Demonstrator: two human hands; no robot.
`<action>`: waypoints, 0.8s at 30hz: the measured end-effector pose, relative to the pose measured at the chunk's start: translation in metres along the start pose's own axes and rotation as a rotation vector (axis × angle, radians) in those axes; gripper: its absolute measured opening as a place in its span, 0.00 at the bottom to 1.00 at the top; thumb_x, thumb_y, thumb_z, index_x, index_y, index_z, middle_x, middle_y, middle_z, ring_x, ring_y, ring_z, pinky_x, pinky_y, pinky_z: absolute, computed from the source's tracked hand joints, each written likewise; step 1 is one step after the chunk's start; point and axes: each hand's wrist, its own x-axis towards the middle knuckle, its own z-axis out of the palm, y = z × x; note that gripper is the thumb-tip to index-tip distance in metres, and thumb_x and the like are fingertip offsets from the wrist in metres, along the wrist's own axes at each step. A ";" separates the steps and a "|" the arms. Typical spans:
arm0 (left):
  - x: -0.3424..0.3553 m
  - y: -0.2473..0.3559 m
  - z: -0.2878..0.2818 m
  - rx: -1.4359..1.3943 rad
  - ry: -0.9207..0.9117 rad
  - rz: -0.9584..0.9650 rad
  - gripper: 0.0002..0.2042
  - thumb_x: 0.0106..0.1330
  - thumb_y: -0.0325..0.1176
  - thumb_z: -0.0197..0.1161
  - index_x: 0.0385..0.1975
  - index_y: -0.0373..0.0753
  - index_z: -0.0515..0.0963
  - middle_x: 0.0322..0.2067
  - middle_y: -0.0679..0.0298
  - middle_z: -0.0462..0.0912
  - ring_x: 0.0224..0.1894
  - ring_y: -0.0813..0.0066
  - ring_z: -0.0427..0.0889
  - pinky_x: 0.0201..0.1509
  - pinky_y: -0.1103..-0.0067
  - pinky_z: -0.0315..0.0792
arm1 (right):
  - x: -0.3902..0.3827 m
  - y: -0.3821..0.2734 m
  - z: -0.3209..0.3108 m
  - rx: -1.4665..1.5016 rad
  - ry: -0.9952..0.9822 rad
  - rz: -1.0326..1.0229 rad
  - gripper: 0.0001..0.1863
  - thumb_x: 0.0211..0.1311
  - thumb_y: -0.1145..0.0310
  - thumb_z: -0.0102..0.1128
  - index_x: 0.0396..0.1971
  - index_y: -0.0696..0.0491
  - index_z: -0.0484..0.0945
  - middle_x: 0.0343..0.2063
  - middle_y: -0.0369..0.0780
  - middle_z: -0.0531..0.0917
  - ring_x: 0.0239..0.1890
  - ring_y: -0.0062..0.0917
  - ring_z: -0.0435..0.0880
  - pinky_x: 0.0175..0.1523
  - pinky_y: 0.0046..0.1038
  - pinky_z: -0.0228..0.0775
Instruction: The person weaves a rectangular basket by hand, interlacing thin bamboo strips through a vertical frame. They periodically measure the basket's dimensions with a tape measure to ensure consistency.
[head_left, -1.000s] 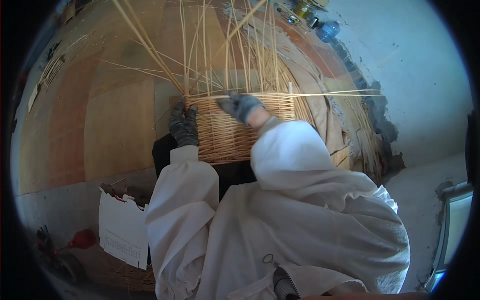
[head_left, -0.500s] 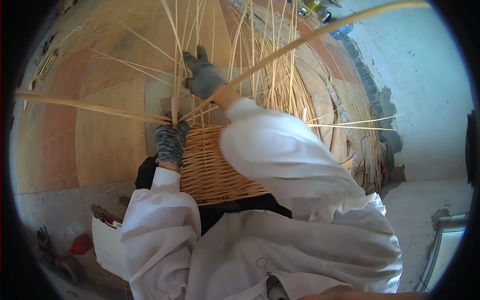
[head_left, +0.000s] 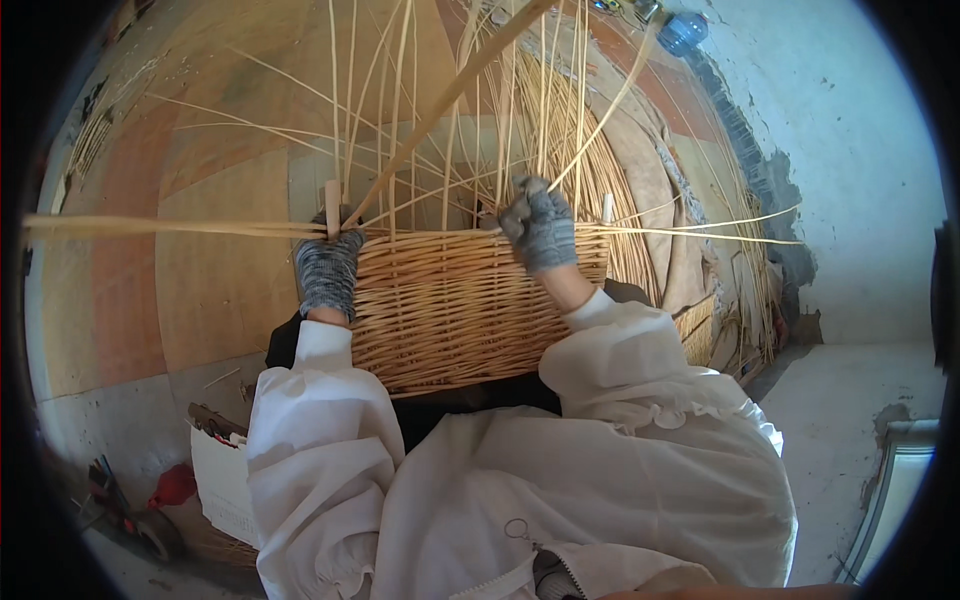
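A partly woven wicker basket (head_left: pixel 450 310) rests on my lap, its woven side facing me and pale upright rods standing from its far edge. At its left corner my left hand (head_left: pixel 328 265), in a grey knitted glove, is closed round a short thick corner stake (head_left: pixel 333 205) and the rods that meet there. My gloved right hand (head_left: pixel 542 228) is closed at the top edge near the right end, on a thin wicker rod (head_left: pixel 610 112) that slants up and right. A thicker rod (head_left: pixel 430 128) rises from the left corner.
Bundled long rods (head_left: pixel 600 190) lie on cloth (head_left: pixel 650 180) beyond the basket to the right. Wood-coloured boards (head_left: pixel 220 250) cover the floor at left. A red object (head_left: pixel 173 486) is at lower left, a blue container (head_left: pixel 683 33) at far right by the wall.
My right hand has come from beyond the basket, fingers spread, to the right part of its top edge and closed. The thick rod has swung more upright; the left hand stays at the corner.
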 end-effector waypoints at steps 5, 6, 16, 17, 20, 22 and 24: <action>-0.076 0.021 0.015 0.244 0.432 0.835 0.19 0.55 0.34 0.61 0.44 0.32 0.71 0.31 0.56 0.78 0.32 0.67 0.76 0.39 0.75 0.70 | 0.013 -0.004 -0.026 0.065 0.160 0.081 0.07 0.59 0.68 0.51 0.25 0.54 0.69 0.11 0.32 0.64 0.11 0.20 0.60 0.16 0.20 0.55; -0.068 0.024 0.021 0.443 0.391 0.910 0.20 0.55 0.36 0.61 0.45 0.33 0.71 0.31 0.55 0.78 0.34 0.65 0.76 0.40 0.73 0.70 | 0.008 -0.002 -0.020 0.084 0.139 0.078 0.06 0.59 0.68 0.51 0.25 0.54 0.69 0.11 0.33 0.64 0.11 0.20 0.61 0.16 0.21 0.56; -0.052 0.036 0.039 0.993 0.116 0.824 0.21 0.57 0.44 0.55 0.49 0.42 0.70 0.31 0.53 0.78 0.33 0.59 0.78 0.38 0.69 0.71 | -0.010 0.012 -0.027 -0.050 -0.118 -0.114 0.10 0.60 0.63 0.50 0.34 0.55 0.71 0.21 0.38 0.75 0.29 0.29 0.78 0.38 0.36 0.74; -0.049 0.035 0.053 0.929 0.098 0.904 0.19 0.58 0.42 0.54 0.48 0.42 0.71 0.31 0.53 0.78 0.33 0.59 0.78 0.38 0.69 0.72 | -0.019 -0.003 -0.052 -0.004 -0.086 -0.033 0.09 0.59 0.65 0.52 0.33 0.55 0.71 0.21 0.38 0.75 0.30 0.30 0.78 0.39 0.36 0.74; -0.033 0.061 0.082 0.604 -0.119 1.022 0.15 0.54 0.34 0.58 0.42 0.40 0.73 0.32 0.53 0.78 0.34 0.57 0.77 0.40 0.71 0.71 | -0.017 -0.026 -0.076 0.159 0.076 0.017 0.06 0.56 0.70 0.55 0.31 0.55 0.71 0.22 0.38 0.75 0.31 0.32 0.78 0.38 0.35 0.75; 0.030 0.040 0.067 0.651 -0.615 0.458 0.14 0.52 0.33 0.61 0.38 0.38 0.74 0.32 0.53 0.78 0.35 0.57 0.77 0.40 0.73 0.71 | -0.017 -0.026 -0.071 0.156 -0.007 0.096 0.06 0.55 0.72 0.57 0.30 0.55 0.70 0.23 0.38 0.75 0.30 0.32 0.78 0.36 0.34 0.75; 0.007 0.056 0.084 0.693 -0.626 0.766 0.13 0.50 0.34 0.64 0.32 0.35 0.74 0.29 0.54 0.79 0.34 0.58 0.77 0.40 0.74 0.70 | -0.010 -0.045 -0.103 0.001 -0.196 0.176 0.06 0.54 0.72 0.57 0.29 0.55 0.70 0.22 0.38 0.75 0.29 0.33 0.78 0.33 0.32 0.74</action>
